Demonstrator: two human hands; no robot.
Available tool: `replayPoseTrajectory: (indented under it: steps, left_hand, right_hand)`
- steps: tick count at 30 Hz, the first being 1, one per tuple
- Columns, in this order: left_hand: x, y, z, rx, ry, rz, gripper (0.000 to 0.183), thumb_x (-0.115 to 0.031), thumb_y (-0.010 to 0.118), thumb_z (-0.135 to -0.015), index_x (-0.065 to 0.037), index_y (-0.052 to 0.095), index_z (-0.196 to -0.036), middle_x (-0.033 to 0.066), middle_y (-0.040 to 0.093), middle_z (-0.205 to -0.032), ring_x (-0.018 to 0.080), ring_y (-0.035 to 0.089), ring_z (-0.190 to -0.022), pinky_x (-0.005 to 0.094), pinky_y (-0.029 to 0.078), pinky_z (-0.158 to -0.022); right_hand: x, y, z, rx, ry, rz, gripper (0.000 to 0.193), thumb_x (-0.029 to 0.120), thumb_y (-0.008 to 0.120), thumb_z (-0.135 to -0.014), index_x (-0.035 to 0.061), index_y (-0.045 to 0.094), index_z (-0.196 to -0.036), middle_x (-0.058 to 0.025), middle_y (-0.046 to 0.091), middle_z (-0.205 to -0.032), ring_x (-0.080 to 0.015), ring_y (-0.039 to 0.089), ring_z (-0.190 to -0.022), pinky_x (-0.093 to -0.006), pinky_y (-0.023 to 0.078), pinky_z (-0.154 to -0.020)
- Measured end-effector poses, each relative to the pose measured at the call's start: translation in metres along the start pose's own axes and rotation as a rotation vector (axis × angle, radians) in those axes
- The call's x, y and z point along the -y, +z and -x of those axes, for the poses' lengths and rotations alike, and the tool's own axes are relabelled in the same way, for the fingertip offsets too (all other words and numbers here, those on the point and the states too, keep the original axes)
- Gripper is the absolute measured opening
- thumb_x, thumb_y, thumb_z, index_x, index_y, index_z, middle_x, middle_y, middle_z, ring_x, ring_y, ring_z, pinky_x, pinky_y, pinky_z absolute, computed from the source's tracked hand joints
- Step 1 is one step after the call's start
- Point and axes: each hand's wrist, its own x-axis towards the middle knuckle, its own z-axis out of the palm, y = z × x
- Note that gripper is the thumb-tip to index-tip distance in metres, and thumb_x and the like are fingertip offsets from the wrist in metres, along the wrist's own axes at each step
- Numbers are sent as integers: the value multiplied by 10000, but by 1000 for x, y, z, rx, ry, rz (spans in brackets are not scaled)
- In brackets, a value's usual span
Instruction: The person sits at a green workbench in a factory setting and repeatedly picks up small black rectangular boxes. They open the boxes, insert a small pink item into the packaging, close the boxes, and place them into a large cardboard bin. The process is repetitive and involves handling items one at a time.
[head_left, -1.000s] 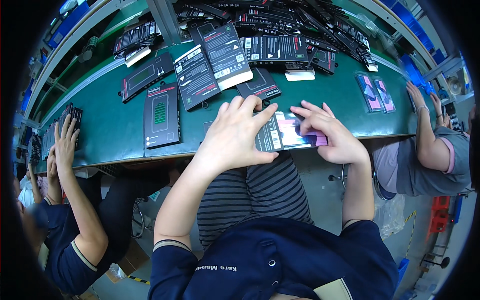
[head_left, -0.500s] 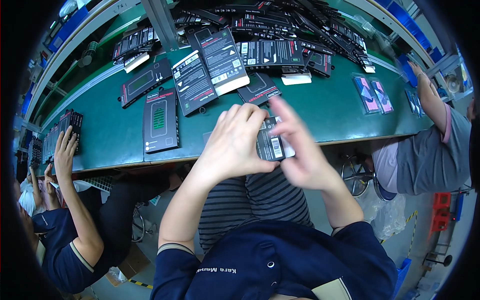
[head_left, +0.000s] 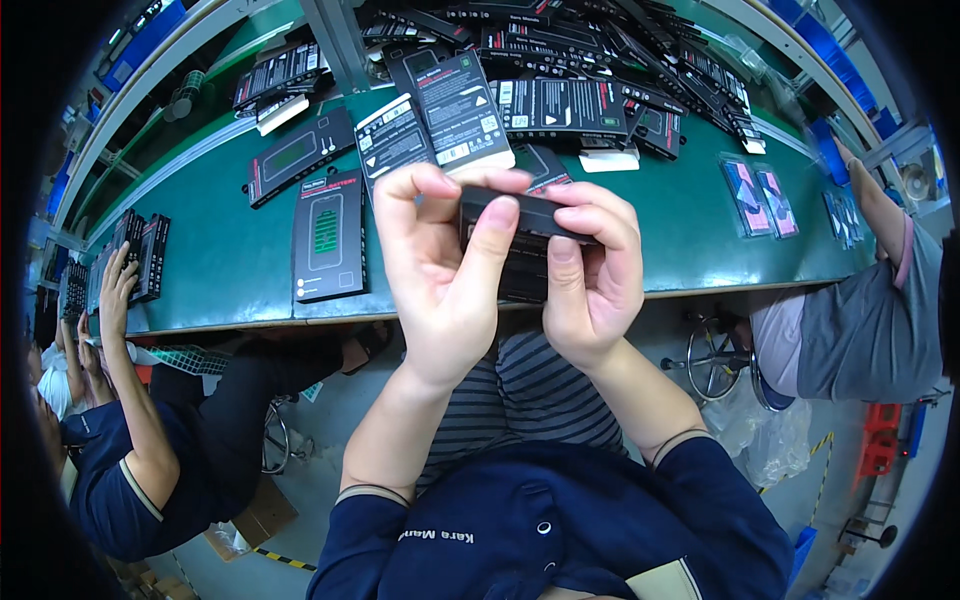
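Observation:
Between my two hands is a slim black cardboard box (head_left: 535, 217), held above the table's front edge with one narrow end turned up toward me. My left hand (head_left: 440, 260) grips its left side, the thumb pressed on that end. My right hand (head_left: 595, 275) holds the right side, thumb and bent fingers at the end's edge. Whether the end flap is fully closed cannot be made out. Behind my hands lie printed black boxes, one (head_left: 460, 110) showing its text side with a white flap out. A box with a green battery picture (head_left: 330, 235) rests left of my left hand.
Many black boxes (head_left: 570, 45) are heaped at the back of the green table (head_left: 690, 230). Pink-and-blue flat packs (head_left: 760, 200) lie to the right. A co-worker's hand (head_left: 118, 285) touches stacked boxes at the left; another person's arm (head_left: 875, 205) reaches in from the right. A metal post (head_left: 335, 45) stands behind.
The box has been tilted so its narrow end faces up instead of its printed face. My right hand, blurred and apart before, now grips the box, and my left thumb has moved onto its end.

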Motion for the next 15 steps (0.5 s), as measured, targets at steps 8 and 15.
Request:
replayPoseTrajectory:
  steps: [8, 15]
  left_hand:
    - [-1, -8, -3, 24, 8, -15, 149, 17, 592, -958, -60, 485, -1028, 164, 673, -1015, 203, 653, -958, 308, 478, -908]
    - [14, -24, 1, 42, 249, -255, 155, -1, 626, -944, -19, 519, -1054, 167, 627, -1109, 158, 619, -997, 270, 490, -860]
  right_hand:
    - [20, 9, -5, -118, 411, -561, 160, -21, 562, -943, 7, 491, -1083, -129, 571, -1103, -176, 551, -1058, -312, 405, -972]
    - [-13, 6, 15, 73, -96, -27, 392, -67, 666, -864, 29, 455, -1179, -192, 600, -1099, -243, 622, -964, -334, 515, -813]
